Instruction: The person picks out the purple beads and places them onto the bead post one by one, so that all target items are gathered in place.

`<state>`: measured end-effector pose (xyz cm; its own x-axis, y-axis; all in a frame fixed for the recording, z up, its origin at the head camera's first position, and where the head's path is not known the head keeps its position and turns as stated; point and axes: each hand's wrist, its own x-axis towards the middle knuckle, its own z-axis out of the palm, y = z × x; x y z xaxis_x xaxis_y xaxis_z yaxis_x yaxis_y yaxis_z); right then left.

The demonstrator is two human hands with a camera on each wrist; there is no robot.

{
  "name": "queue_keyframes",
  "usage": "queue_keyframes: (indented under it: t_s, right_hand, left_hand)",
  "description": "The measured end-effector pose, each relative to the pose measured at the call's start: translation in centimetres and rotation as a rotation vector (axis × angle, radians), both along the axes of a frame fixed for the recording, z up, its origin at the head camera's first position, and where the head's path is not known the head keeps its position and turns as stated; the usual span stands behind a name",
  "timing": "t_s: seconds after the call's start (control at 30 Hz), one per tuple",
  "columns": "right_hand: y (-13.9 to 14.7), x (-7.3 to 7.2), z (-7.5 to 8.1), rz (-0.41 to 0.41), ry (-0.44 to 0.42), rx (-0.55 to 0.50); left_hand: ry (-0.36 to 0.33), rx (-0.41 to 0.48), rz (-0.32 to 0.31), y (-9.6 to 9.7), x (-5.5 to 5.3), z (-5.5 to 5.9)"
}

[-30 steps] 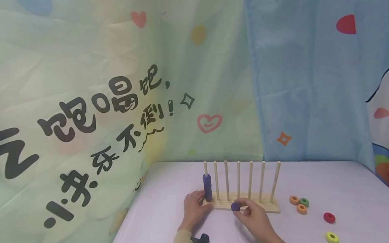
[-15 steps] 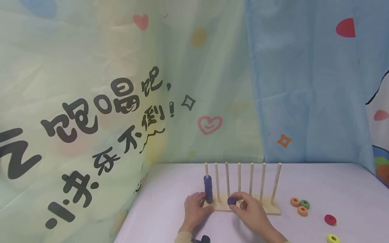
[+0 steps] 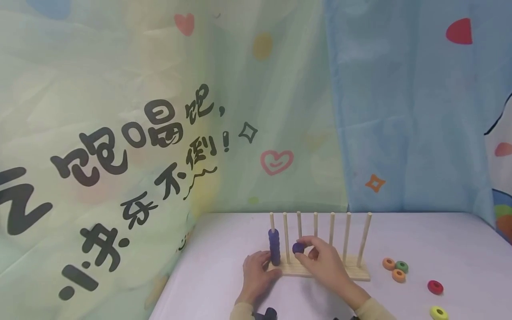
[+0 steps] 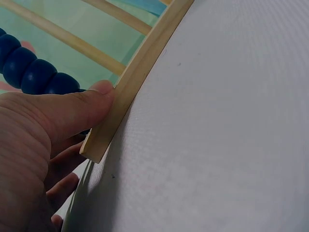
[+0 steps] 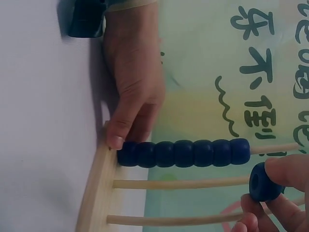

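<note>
My left hand (image 3: 256, 274) grips the left end of the wooden base (image 3: 296, 269) of a peg rack. In the left wrist view its thumb lies on the base's near edge, with the other fingers partly hidden behind. Several dark blue beads (image 3: 274, 247) are stacked on the leftmost peg, whose tip stays bare. My right hand (image 3: 327, 263) pinches one blue bead (image 3: 298, 248) between thumb and fingers, in front of the third peg in the head view. The right wrist view shows this bead (image 5: 264, 182) off the pegs, its hole visible, near the upper part of the stack.
Right of the rack lie two orange beads (image 3: 388, 264), a green bead (image 3: 402, 266), a red bead (image 3: 435, 287) and a yellow bead (image 3: 439, 313). Bare pegs (image 3: 363, 240) rise along the base. Printed cloth (image 3: 276, 111) hangs behind the white table (image 3: 448, 240).
My right hand has lifted the blue bead from the base's front edge, up and to the left. My left hand has kept its place on the base.
</note>
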<state>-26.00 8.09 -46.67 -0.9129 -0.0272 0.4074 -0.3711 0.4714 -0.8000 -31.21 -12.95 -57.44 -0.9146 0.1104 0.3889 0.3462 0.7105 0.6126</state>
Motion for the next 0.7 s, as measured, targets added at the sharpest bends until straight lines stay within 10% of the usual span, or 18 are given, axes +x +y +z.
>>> queue_keyframes:
  t_s: [0.7]
  right_hand:
    - [-1.4,-0.8,3.7,0.057,0.092,0.004]
  left_hand:
    - [-0.026,0.030,-0.006,0.0,-0.1,0.3]
